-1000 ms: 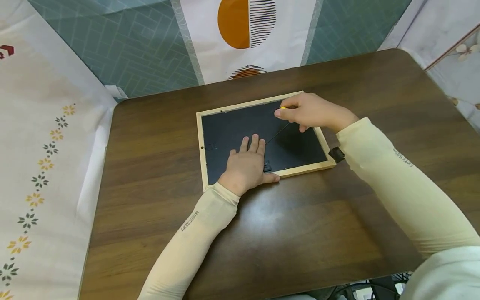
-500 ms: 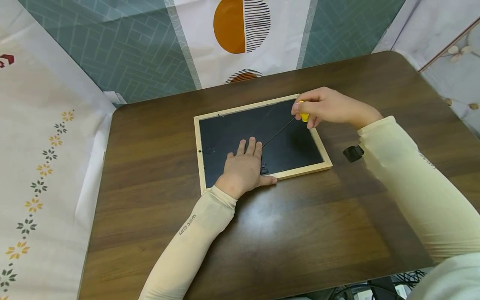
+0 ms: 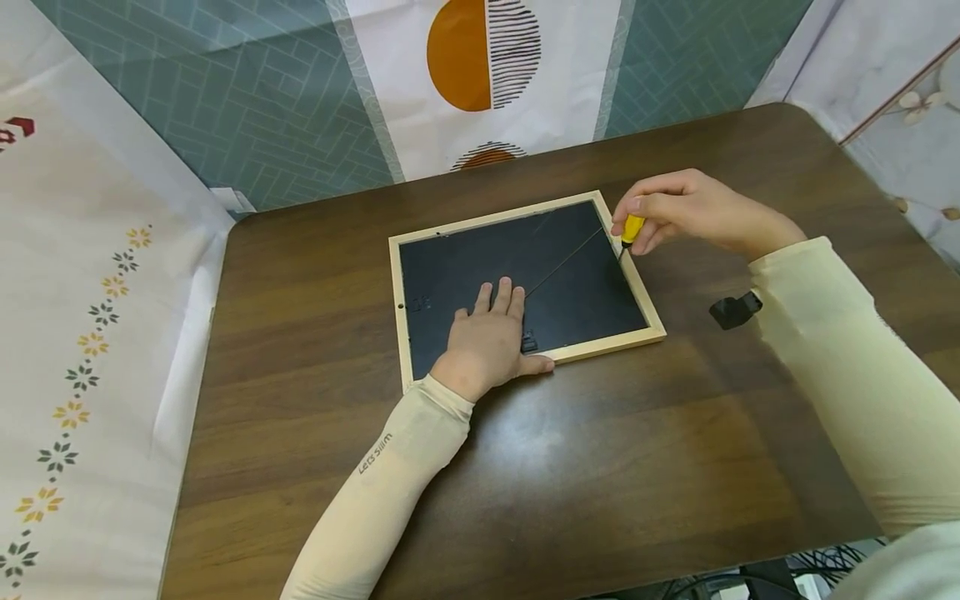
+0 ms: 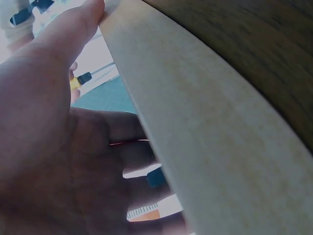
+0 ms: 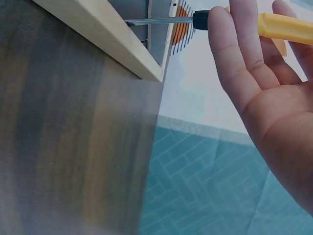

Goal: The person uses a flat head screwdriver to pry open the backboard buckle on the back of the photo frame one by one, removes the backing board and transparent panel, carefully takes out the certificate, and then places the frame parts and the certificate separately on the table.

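Note:
A picture frame lies back side up on the table, its pale wooden rails (image 3: 600, 343) surrounding a black backing board (image 3: 465, 262). My left hand (image 3: 483, 346) rests on the board near the front rail, fingers straight and thumb along the front edge. A thin diagonal line crosses the board from my left fingertips towards the far right corner. My right hand (image 3: 682, 208) holds a screwdriver (image 5: 281, 27) with a yellow handle and black collar. Its shaft (image 5: 159, 21) points down, the tip at the inner edge of the right rail, hidden behind that rail in the right wrist view.
The brown wooden table (image 3: 300, 292) extends around the frame. A patterned wall covering (image 3: 285, 108) hangs behind it, and a white flowered cloth (image 3: 112, 350) borders the left side. Dark cables (image 3: 817, 562) show below the front right edge.
My right hand has moved right with the screwdriver, from over the board to the right rail, and the shaft now points down at the inner edge. My left hand stays on the board.

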Motion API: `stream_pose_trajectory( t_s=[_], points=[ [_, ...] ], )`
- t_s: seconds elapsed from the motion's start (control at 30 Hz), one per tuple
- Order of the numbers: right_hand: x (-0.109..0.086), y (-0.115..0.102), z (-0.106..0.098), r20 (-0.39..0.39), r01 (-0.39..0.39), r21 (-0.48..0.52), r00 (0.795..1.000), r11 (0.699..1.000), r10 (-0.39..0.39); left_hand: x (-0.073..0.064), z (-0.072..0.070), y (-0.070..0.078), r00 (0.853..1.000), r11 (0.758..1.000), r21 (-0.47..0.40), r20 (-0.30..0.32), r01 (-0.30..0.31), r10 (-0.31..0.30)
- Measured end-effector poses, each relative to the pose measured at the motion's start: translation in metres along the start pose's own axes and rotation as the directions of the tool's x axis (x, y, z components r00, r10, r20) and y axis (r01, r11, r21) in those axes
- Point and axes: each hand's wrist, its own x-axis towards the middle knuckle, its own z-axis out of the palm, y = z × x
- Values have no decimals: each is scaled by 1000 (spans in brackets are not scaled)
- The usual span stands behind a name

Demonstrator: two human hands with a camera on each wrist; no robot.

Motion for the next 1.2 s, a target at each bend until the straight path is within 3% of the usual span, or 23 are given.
stream_pose_trajectory(
  t_s=[0.13,0.2,0.3,0.37,0.4,0.47,0.5,0.53,0.57,0.6,0.67,0.73,0.8,0.93,1.03,1.2],
  points=[
    [-13,1,-1,-29,99,35,995,995,-98,0,-1,1,1000,1000,8,-6,-9,9],
    [-21,-3,-2,-58,182,122,983,976,-176,0,-2,2,1000,1000,7,-10,-13,14],
    [-30,-14,-7,-116,359,293,934,886,-339,0,-5,2,1000,1000,11,-25,-10,10],
    [-33,-21,-11,-166,428,354,904,831,-394,-1,-7,1,999,1000,12,-32,2,-2],
    [-34,-23,-13,-192,431,312,902,847,-387,-1,-8,0,999,1000,14,-35,7,-7],
    [-33,-21,-17,-222,347,160,925,924,-309,-2,-9,-2,999,1000,16,-39,16,-15],
    [-32,-16,-17,-234,246,54,945,968,-228,-2,-9,-2,999,1000,16,-39,17,-16],
    [-31,-9,-18,-228,132,-55,963,990,-142,-3,-9,-3,999,1000,14,-39,17,-16],
    [-30,1,-18,-210,19,-167,976,986,-54,-3,-8,-3,999,1000,14,-40,14,-14],
    [-30,11,-18,-193,-89,-283,981,955,34,-3,-7,-4,999,1000,14,-39,10,-10],
    [-31,34,-17,-149,-213,-454,975,865,162,-3,-5,-3,999,1000,17,-40,3,-3],
    [-34,53,-15,-118,-258,-573,965,778,233,-3,-2,-2,999,1000,20,-36,-3,3],
    [-39,66,-13,-128,-276,-642,959,716,255,-4,1,-1,999,1000,27,-31,-7,7],
    [-44,78,-13,-172,-282,-686,958,671,228,-7,5,1,1000,999,32,-29,-9,10],
    [-44,82,-16,-200,-296,-684,955,666,219,-9,6,0,999,999,37,-41,-10,11],
    [-46,84,-25,-264,-350,-692,937,631,230,-11,7,0,998,999,47,-58,-17,19]
  ],
)
